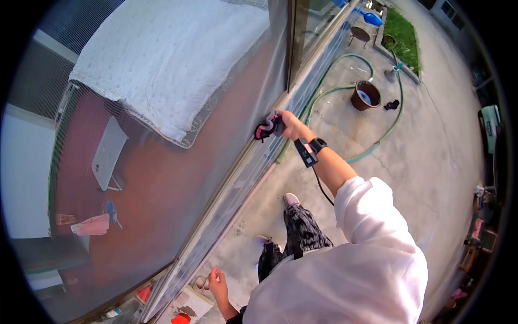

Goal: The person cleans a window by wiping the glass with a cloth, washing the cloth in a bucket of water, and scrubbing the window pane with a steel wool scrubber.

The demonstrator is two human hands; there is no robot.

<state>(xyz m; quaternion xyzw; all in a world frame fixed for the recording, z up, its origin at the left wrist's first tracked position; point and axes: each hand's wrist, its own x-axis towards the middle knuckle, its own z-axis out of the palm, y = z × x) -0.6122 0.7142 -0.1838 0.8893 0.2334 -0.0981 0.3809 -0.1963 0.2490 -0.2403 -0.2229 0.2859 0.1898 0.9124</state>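
My right hand [292,125] is closed around a crumpled grey, black and pink cloth [266,127]. It presses the cloth against the lower ledge of the window frame [237,168], at the edge of the large pane [178,216]. A black device with a cable is strapped to my right wrist. Low in the view, my left hand [218,282] hangs beside the wall with its fingers loosely bent and slightly apart, and nothing shows in it.
Behind the pane are a bed with a pale quilt [178,59] and a white folding table [109,154]. On the concrete lie a looping green hose [372,148], a brown bucket [358,102] and a small stool [360,35]. A red object [181,318] sits near my left hand.
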